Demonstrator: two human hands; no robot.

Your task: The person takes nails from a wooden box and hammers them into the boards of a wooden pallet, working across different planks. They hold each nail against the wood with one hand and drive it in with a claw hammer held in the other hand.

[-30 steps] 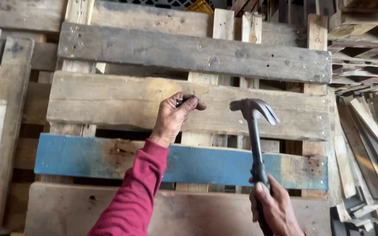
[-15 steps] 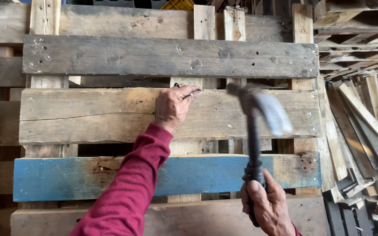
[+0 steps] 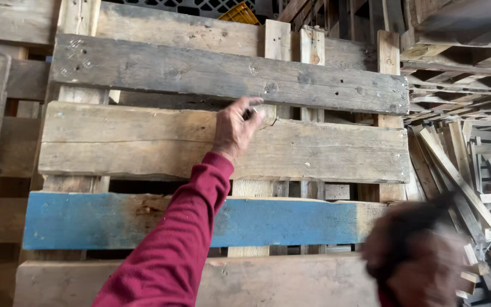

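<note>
We see the left hand (image 3: 235, 128) pinching a small dark nail (image 3: 249, 114) against the upper edge of the middle plank (image 3: 143, 145) of the pallet. The nail is stiff, thin and light, so we hold it low with the fingertips. The right hand (image 3: 421, 256) is a blur; its grip we cannot tell. A yellow crate (image 3: 238, 13) stands behind, contents hidden.

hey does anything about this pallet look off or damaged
One board is painted blue with the paint worn patchy, while the rest are bare grey wood. The plank by the left hand has a cracked upper edge and ragged lower edge. Loose wood scraps lie heaped at right. The right hand is blurred.
</note>
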